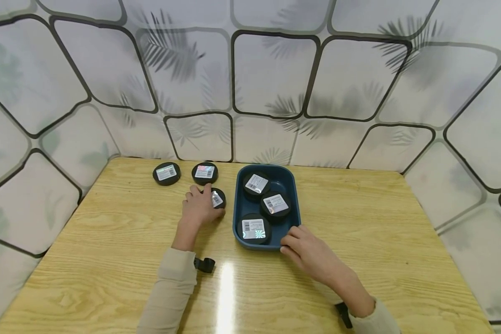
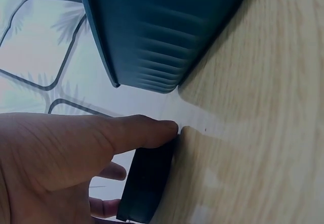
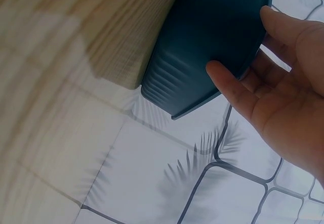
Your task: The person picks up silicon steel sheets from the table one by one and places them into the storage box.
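My left hand (image 1: 200,206) holds a flat black round container (image 1: 218,198) with a white label on top. In the left wrist view the thumb presses one side of this black container (image 2: 148,181), with fingers on the far side; it is at the tabletop. My right hand (image 1: 311,253) grips the near right corner of a dark blue plastic tray (image 1: 292,185). In the right wrist view the fingers and thumb lie about the rim and outer wall of the tray (image 3: 202,42). Inside sit three labelled black containers: one at the back (image 1: 256,184), one mid-right (image 1: 275,204), one front left (image 1: 253,228).
Two more labelled black containers, one at the far left (image 1: 166,173) and one beside it (image 1: 205,173), lie on the wooden table (image 1: 359,208) beyond my left hand. A patterned cloth wall (image 1: 271,74) rises behind the table and along both sides.
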`<state>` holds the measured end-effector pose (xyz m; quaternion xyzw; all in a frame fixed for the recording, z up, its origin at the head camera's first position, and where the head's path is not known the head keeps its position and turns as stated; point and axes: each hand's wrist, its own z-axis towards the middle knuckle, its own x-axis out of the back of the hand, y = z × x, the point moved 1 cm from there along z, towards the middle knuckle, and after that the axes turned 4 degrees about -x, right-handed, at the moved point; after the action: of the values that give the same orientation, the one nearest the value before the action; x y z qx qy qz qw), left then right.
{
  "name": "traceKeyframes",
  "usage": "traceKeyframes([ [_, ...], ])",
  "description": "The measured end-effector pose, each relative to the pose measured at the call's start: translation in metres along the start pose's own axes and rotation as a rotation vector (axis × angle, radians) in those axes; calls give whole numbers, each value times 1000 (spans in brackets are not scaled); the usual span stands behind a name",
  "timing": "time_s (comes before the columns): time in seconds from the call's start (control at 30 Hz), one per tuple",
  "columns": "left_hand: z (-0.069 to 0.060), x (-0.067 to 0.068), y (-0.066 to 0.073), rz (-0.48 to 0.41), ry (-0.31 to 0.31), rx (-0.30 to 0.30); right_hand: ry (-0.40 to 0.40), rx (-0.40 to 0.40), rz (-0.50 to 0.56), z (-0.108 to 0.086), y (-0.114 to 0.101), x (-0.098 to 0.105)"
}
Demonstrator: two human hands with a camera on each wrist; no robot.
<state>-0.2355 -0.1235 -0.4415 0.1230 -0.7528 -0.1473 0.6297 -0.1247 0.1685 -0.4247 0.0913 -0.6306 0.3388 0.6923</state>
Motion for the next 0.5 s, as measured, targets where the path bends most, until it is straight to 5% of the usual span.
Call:
traceKeyframes([
  [0.5,-8,6,3,57,-56,-25,-6,2,-1,0,0,0],
])
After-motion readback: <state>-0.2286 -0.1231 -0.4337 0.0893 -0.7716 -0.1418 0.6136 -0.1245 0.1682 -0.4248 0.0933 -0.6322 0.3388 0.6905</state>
